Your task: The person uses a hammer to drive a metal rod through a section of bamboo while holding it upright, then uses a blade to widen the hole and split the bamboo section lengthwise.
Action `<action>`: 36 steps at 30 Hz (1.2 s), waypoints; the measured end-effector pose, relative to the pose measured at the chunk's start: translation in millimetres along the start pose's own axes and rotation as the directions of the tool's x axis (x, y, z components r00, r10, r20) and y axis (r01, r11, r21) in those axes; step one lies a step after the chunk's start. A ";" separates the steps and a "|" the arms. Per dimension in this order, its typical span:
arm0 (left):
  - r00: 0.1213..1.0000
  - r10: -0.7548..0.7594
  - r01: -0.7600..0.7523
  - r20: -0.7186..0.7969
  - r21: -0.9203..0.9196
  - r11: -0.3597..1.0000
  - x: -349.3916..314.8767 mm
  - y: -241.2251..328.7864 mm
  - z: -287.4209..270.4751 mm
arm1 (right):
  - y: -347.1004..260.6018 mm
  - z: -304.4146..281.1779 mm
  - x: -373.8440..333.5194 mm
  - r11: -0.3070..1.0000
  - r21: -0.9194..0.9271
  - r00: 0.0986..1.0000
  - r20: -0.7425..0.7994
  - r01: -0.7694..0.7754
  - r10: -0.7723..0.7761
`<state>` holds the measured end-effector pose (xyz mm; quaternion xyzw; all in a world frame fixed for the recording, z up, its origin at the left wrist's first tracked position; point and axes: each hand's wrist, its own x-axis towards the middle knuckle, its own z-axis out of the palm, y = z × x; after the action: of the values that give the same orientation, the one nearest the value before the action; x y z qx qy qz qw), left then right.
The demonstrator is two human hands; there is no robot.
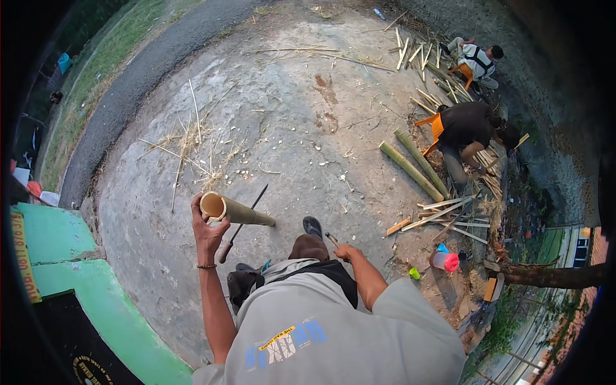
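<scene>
On grey concrete beside a green wall, the left grip clasps bamboo, the right grip a short rod.

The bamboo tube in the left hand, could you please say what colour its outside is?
The bamboo tube is yellowish brown outside, best in the head view.

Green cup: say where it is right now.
In the head view, the green cup is on the ground, right of the person's right hand, just lower left of the pink-lidded container.
</scene>
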<state>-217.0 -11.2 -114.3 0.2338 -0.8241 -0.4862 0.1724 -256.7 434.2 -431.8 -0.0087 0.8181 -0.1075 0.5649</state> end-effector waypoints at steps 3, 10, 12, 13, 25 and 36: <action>1.000 -0.001 0.001 -0.027 -0.020 1.000 -5.7 2.1 -12.4 | -4.7 -12.8 4.4 0.992 -0.116 0.999 0.014 -0.037 0.039; 0.986 -0.062 0.047 -0.158 -0.097 0.994 -20.2 -21.5 -42.9 | -49.8 -46.3 8.3 0.956 -0.231 0.983 0.063 0.182 -0.172; 0.975 -0.082 0.061 -0.204 -0.109 0.992 -24.5 -33.9 -50.0 | -63.3 -46.9 6.7 0.962 -0.210 0.984 0.055 0.175 -0.167; 0.977 -0.088 0.068 -0.194 -0.110 0.992 -18.5 -34.6 -45.9 | -48.7 -39.3 28.7 0.954 -0.216 0.978 0.041 0.208 -0.204; 0.978 -0.089 0.073 -0.187 -0.094 0.993 -41.5 -41.9 -50.2 | -50.7 -63.5 110.3 0.909 -0.222 0.922 0.248 0.353 -0.298; 0.983 -0.064 0.039 -0.169 -0.145 0.989 -36.7 -38.4 -39.6 | -88.8 -112.2 80.8 0.862 -0.373 0.936 0.216 0.343 -0.279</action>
<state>-157.9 -35.5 -131.7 0.2837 -0.7631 -0.5255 0.2471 -399.4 355.1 -451.8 -0.2659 0.7639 -0.0248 0.5874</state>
